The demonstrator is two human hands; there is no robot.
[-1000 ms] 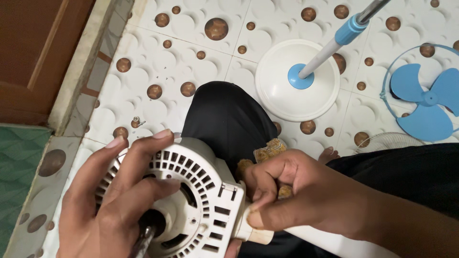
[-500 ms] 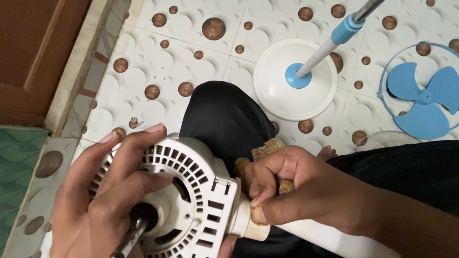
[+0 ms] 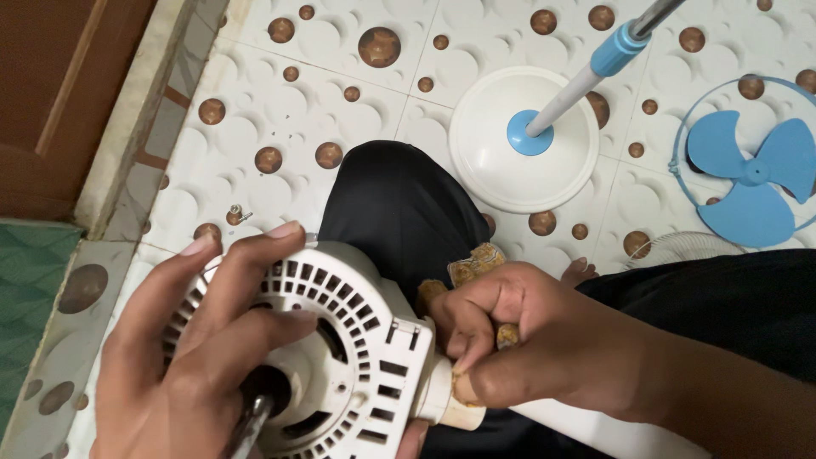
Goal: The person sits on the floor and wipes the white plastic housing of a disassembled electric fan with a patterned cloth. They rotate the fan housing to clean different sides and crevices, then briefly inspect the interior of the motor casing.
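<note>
- Left hand: fingers spread wide over the slotted white fan motor housing, gripping its face; the housing sits low in view, over the person's lap.
- Right hand: fingers curled tight around a yellowish sponge, pressed against the housing's neck.
- Metal shaft projects from the housing centre beneath the left hand.
- Floor: white round stand base with pole, blue fan blade well apart at right, small screw near the left hand.
</note>
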